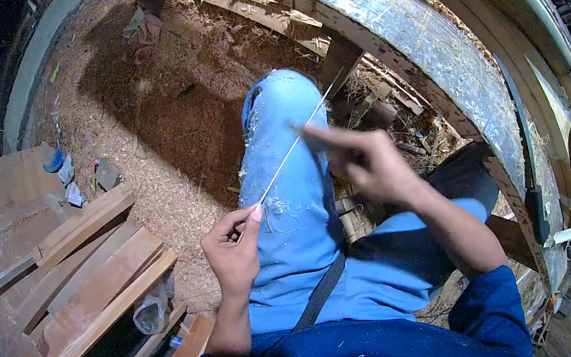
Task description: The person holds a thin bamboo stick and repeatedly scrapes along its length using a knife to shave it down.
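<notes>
My left hand (233, 249) pinches the lower end of a thin pale strip (284, 162), which looks like split bamboo or cane. The strip slants up and right across my blue-trousered knee (276, 113). My right hand (376, 165) is beside its upper part, smeared by motion, with the index finger reaching toward the strip and the other fingers curled. A small dark tip shows just past that finger; what it belongs to is unclear. Fine curled shavings (279, 209) cling to the trouser leg below the strip.
At the left lie several wooden boards (105, 279) and a clear plastic cup (151, 317). Shavings cover the ground (149, 206). A curved, worn bench-like surface (418, 26) arcs along the right, with a dark-handled tool (536, 207) at its edge. Scraps (392, 103) lie beneath it.
</notes>
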`<control>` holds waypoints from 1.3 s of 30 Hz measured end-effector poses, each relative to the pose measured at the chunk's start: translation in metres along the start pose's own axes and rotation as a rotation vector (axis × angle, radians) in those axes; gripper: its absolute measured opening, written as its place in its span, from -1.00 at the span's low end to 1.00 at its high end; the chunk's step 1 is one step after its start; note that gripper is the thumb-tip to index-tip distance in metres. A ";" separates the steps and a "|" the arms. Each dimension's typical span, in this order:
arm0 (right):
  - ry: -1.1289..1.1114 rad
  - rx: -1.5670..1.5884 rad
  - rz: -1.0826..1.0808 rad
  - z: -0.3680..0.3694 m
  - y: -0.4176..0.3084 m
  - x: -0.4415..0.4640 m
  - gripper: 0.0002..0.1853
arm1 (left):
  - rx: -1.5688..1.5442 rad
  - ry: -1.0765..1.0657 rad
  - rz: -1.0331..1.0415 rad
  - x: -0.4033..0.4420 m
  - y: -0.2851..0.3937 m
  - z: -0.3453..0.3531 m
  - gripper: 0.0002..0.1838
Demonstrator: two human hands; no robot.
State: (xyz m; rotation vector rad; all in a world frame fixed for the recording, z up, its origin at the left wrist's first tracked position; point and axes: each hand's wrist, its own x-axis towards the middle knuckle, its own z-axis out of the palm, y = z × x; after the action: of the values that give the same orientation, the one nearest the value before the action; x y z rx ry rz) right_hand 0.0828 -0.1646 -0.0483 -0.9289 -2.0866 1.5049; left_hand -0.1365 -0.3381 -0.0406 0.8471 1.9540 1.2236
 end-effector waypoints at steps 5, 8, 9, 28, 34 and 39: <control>0.079 0.003 -0.044 0.012 0.011 0.003 -0.11 | -0.020 0.014 -0.036 0.001 0.003 0.002 -0.87; 0.213 -0.016 0.087 0.004 0.008 0.007 -0.14 | -0.046 0.016 0.031 0.000 -0.003 0.003 -0.87; 0.218 -0.022 0.058 0.007 0.011 0.003 -0.15 | -0.054 0.035 0.016 0.001 -0.005 0.001 -0.86; -0.024 0.047 -0.037 0.024 0.000 -0.002 -0.16 | 0.022 0.031 -0.039 0.003 0.004 0.005 -0.86; 0.197 0.036 0.045 0.011 0.007 0.006 -0.17 | -0.035 0.034 -0.008 0.003 0.003 0.009 -0.87; 0.055 0.027 -0.024 0.016 -0.003 -0.002 -0.25 | -0.007 0.025 -0.024 0.005 0.006 0.007 -0.86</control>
State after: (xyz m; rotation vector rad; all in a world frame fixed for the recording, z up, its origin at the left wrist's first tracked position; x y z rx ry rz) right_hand 0.0727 -0.1772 -0.0506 -0.9224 -2.0267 1.4750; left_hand -0.1327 -0.3291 -0.0385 0.8061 1.9730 1.2315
